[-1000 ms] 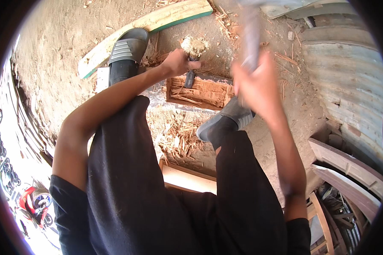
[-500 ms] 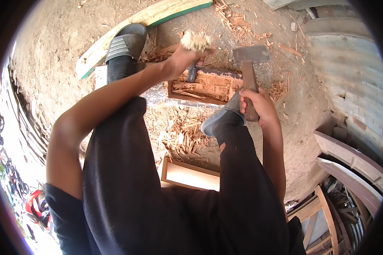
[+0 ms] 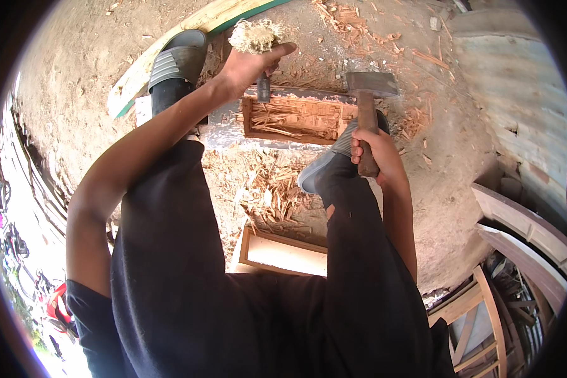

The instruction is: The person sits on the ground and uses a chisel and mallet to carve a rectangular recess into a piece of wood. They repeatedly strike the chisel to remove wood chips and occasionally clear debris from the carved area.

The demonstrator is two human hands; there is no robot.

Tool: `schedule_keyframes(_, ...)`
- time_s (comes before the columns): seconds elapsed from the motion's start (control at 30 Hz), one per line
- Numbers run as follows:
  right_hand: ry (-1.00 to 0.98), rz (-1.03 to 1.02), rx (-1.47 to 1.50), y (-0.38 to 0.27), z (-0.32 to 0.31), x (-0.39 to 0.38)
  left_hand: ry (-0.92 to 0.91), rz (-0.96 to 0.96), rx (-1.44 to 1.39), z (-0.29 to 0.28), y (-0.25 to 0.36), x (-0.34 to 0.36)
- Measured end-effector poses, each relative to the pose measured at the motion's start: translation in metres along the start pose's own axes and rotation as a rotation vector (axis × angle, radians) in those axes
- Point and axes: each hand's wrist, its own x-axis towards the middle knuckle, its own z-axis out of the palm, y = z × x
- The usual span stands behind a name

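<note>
My left hand (image 3: 246,68) is closed around a chisel (image 3: 264,89), whose pale handle top is frayed into a brushy mop. Its dark blade points down at the left end of a rectangular hollow in a wooden block (image 3: 223,120). Splintered reddish wood lines that hollow. In my right hand (image 3: 380,151) is a hammer (image 3: 368,113), gripped low on its brown wooden handle. The broad metal head is raised to the right of the block, apart from the chisel. My sandalled feet rest at the block's two ends.
Wood chips (image 3: 274,189) lie heaped on the near side of the block. Beyond it stretches a curved pale plank (image 3: 129,85) with a green edge. Close to me sits a wooden frame (image 3: 283,252). Corrugated metal sheeting (image 3: 516,94) and wooden furniture parts (image 3: 523,220) stand at the right.
My left hand has moved left and away from me with the chisel, from over the hollow's middle to its left end. The hammer has barely shifted.
</note>
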Motion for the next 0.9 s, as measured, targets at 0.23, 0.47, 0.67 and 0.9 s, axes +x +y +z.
schedule_keyframes(0.23, 0.029, 0.0, -0.002, -0.001, 0.009, -0.003, 0.11, 0.112, 0.054, 0.02, -0.005, -0.009)
schedule_keyframes(0.47, -0.001, -0.003, -0.015, 0.002, 0.009, -0.013, 0.012, 0.127, -0.028, 0.018, 0.0, -0.013)
schedule_keyframes(0.67, -0.019, -0.049, -0.15, -0.023, 0.033, -0.038, -0.007, 0.328, 0.106, 0.02, -0.01, -0.013)
schedule_keyframes(0.9, 0.098, -0.568, -0.151, -0.129, 0.079, -0.112, 0.054, 0.32, 0.079, 0.028, -0.01, -0.004)
